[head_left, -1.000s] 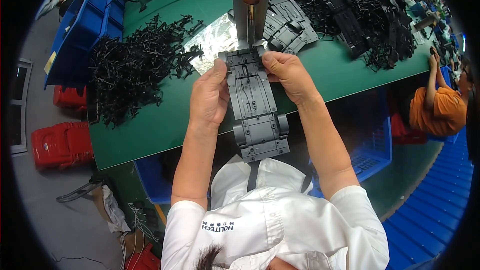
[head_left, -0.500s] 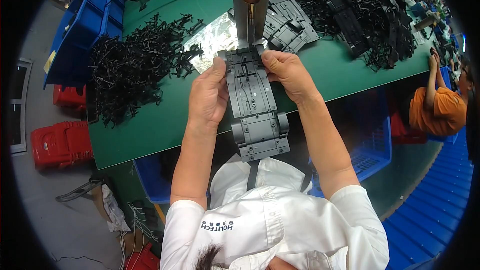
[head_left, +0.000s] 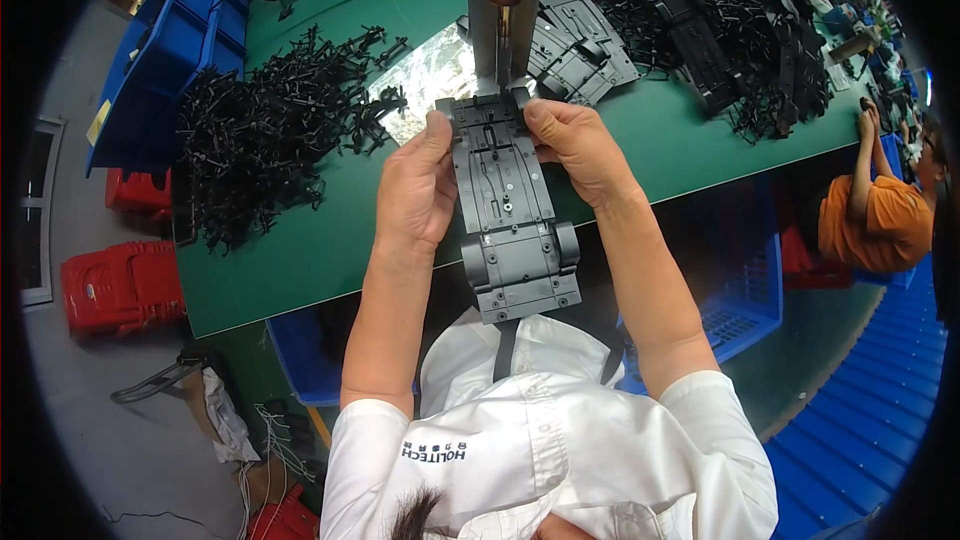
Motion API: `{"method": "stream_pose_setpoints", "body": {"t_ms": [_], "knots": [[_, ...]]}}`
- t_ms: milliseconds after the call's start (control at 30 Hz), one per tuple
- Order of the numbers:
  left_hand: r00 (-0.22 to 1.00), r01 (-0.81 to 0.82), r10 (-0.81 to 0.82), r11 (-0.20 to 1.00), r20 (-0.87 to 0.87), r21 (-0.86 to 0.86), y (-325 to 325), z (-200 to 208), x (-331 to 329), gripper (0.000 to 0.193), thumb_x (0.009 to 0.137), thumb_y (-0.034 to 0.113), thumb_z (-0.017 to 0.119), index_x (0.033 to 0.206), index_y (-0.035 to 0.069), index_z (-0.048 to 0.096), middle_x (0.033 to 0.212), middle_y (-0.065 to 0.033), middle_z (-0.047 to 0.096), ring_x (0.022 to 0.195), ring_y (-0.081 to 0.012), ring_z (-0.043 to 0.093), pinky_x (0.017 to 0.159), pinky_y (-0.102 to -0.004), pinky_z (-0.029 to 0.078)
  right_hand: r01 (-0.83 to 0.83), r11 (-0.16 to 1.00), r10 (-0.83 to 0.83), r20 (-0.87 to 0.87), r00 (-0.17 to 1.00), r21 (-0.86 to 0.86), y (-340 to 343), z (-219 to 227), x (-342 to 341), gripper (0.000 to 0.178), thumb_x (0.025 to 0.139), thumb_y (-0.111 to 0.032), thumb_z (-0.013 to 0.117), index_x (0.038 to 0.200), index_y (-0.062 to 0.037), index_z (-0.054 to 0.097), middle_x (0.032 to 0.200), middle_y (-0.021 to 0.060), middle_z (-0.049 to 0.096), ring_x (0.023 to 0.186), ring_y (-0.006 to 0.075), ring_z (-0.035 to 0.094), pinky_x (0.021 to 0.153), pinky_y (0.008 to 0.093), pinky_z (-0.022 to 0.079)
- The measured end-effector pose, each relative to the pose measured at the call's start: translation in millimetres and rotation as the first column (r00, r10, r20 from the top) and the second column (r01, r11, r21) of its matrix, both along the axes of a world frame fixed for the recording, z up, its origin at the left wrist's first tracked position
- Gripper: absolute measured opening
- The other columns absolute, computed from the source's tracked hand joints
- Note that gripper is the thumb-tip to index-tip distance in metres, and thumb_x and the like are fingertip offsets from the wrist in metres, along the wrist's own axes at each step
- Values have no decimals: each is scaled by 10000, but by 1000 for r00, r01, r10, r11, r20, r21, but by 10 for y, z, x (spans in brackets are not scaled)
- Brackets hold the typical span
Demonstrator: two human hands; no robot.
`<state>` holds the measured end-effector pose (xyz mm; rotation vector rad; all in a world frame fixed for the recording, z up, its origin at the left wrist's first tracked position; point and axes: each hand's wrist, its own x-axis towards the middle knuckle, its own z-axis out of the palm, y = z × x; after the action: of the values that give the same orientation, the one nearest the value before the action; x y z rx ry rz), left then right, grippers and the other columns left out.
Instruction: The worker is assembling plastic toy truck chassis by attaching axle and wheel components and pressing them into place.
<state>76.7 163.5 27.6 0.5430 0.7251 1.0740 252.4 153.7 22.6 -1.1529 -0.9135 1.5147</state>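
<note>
A long dark-grey plastic chassis plate (head_left: 507, 202) with wheel-arch shapes at both ends is held between my two hands. My left hand (head_left: 415, 185) is closed on its far left edge, thumb on top. Opposite it, my right hand (head_left: 580, 148) grips the far right corner, thumb on top and the other fingers partly hidden beneath. The plate's far end lies under the thin tip of an upright metal machine (head_left: 505, 25); whether the tip touches the plate I cannot tell. Its near end reaches past the table edge toward my lap.
Small black plastic parts (head_left: 260, 130) are heaped at the left on the green table (head_left: 330, 270). More grey plates (head_left: 585, 45) lie behind the machine, and a black pile (head_left: 780, 50) spreads at right. A blue bin (head_left: 175, 45) borders the left; a person in orange (head_left: 870, 215) sits far right.
</note>
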Motion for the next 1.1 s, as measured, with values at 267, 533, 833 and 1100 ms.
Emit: {"method": "stream_pose_setpoints", "body": {"t_ms": [267, 533, 833, 1100], "knots": [[1000, 10, -10, 1000, -8, 5, 24, 14, 3, 398, 871, 283, 562, 1041, -76, 531, 981, -119, 609, 872, -170, 595, 785, -294, 491, 4, 1000, -4, -6, 1000, -10, 15, -9, 2, 312, 860, -361, 574, 818, -55, 624, 736, -24, 556, 670, 46, 516, 611, 184, 441], [999, -2, 1, 1000, -36, -29, 55, -2, 12, 378, 874, 275, 563, 1029, -69, 541, 952, -109, 613, 836, -161, 598, 748, -290, 503, -13, 1000, 13, -27, 1000, 3, 24, -50, 30, 314, 883, -320, 549, 920, -23, 645, 833, 23, 629, 735, 93, 578, 684, 257, 484], [997, 19, -19, 1000, -76, 6, 44, -68, -12, 375, 859, 286, 587, 1023, -51, 566, 930, -85, 625, 814, -142, 593, 730, -271, 484, -23, 1000, 23, -21, 1000, -1, 8, -67, 22, 304, 886, -311, 546, 940, -27, 641, 809, 15, 616, 713, 87, 559, 673, 241, 464], [994, 90, -89, 996, -60, 7, -69, -114, -79, 290, 876, 224, 567, 1022, -26, 580, 900, -62, 629, 795, -128, 586, 721, -264, 473, -41, 999, 41, -42, 998, 5, -226, -20, 27, 283, 884, -291, 553, 965, -32, 633, 780, -15, 583, 718, 67, 519, 659, 226, 459]]}}
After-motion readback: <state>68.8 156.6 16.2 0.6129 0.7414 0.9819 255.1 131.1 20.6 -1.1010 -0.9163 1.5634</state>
